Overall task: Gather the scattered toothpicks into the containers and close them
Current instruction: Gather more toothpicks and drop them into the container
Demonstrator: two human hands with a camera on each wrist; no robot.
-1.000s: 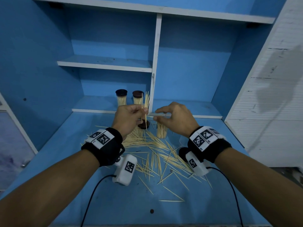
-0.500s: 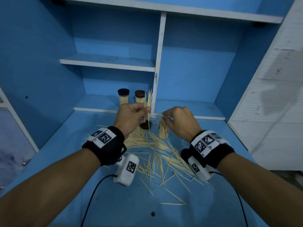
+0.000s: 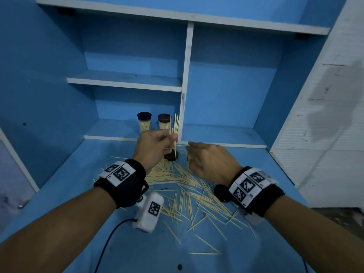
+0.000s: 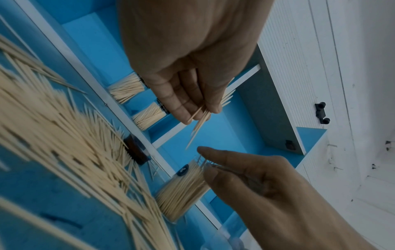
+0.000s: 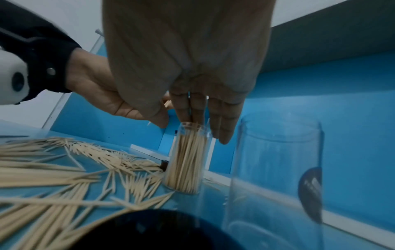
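My left hand (image 3: 173,137) is raised above the table and pinches a small upright bundle of toothpicks (image 3: 174,133) between thumb and fingers. In the left wrist view the picks (image 4: 200,121) stick out below the fingertips. My right hand (image 5: 192,121) hangs with straight fingers over the mouth of an open clear container (image 5: 188,157) packed with toothpicks, its fingertips at the rim. In the head view that container is mostly hidden behind the right hand (image 3: 188,152). Many loose toothpicks (image 3: 187,194) lie scattered on the blue table.
Two lidded, filled containers (image 3: 144,122) (image 3: 164,122) stand on the low shelf behind. A dark lid (image 3: 171,155) lies under the left hand, another (image 3: 221,193) by the right wrist. An empty clear container (image 5: 275,177) stands close to the right hand. A white divider (image 3: 186,85) rises behind.
My right hand has dropped from beside the left hand's bundle down to the open container's mouth. The left hand has kept its hold on the bundle.
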